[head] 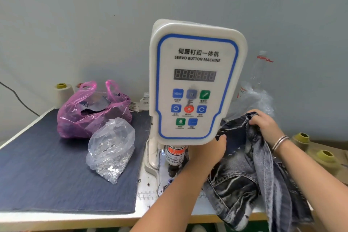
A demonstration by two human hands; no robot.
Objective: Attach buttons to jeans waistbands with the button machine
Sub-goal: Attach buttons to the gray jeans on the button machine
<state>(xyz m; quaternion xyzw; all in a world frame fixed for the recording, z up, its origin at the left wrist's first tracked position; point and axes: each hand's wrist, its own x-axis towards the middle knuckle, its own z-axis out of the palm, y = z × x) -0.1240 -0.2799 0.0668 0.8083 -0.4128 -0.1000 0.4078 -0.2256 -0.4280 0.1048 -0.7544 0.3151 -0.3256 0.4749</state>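
Jeans bunched right of the machine head. Right hand clamped on waistband, far side. Left hand nearer the die, grip hidden: cannot tell.

I'm looking at a garment workshop, a small sewing-factory station. In front of me stands a white press labelled "SERVO BUTTON MACHINE", with a digit display and coloured keys, fixed on a pale desk that has ruler marks printed beside its base. A dark denim cloth covers the left of the desk. On it sit a clear bag of metal studs and a pink bag of fabric scraps. Thread cones stand against the plain grey wall, and washed jeans lie heaped on the right.
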